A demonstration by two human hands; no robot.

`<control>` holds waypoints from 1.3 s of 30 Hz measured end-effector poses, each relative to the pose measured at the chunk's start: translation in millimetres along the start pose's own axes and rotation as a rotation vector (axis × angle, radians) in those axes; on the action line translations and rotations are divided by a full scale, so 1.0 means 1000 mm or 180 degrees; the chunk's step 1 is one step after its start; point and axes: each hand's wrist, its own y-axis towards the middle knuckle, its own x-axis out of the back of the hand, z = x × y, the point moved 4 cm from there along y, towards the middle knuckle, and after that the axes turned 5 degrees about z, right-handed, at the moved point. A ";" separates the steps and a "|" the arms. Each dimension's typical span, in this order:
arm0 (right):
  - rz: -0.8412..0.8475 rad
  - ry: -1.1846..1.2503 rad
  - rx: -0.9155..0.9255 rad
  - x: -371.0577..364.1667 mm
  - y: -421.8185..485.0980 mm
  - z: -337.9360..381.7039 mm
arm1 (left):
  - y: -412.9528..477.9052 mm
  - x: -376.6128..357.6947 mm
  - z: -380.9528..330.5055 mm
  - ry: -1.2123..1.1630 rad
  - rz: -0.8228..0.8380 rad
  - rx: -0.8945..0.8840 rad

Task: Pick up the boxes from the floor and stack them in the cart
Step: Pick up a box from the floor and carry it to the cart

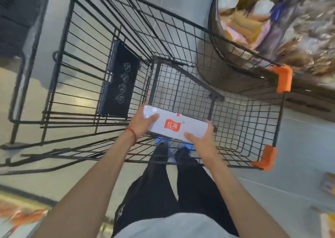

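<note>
A flat white rectangular box (192, 129), film-wrapped and marked with a red logo, is held level above the mesh bottom of a black wire shopping cart (279, 118), close to the cart's near edge and near the middle of the view. The box's left end, at 9 o'clock from the logo, is gripped by the left hand (143, 123), whose thumb is laid across the top; the rest of that hand's grasp is hidden beneath. The near right corner, at 4 o'clock, is gripped by the right hand (199, 139), thumb on top and fingers (210, 126) curled round the end. A red cord bracelet (132, 133) is worn on the left wrist. Orange plastic corner guards (282, 78) are seen at 3 o'clock, a dark folding panel with white round icons (120, 81) at 10 o'clock, and a round bin of blurred wrapped goods (253, 20) at 1 o'clock.
</note>
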 end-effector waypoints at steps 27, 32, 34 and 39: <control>0.1259 -0.1000 -0.0541 -0.033 0.073 -0.046 | 0.068 0.015 0.079 0.0071 -0.0598 0.0992; 0.1067 -0.0648 -0.0564 -0.033 0.070 -0.037 | 0.052 0.014 0.067 0.0126 -0.0793 0.0987; 0.0879 -0.0617 -0.0497 -0.028 0.064 -0.033 | 0.041 0.010 0.055 0.0078 -0.0836 0.0958; 0.0304 -0.0417 -0.0367 -0.001 0.031 -0.013 | 0.003 -0.007 0.010 0.0231 -0.0859 0.0287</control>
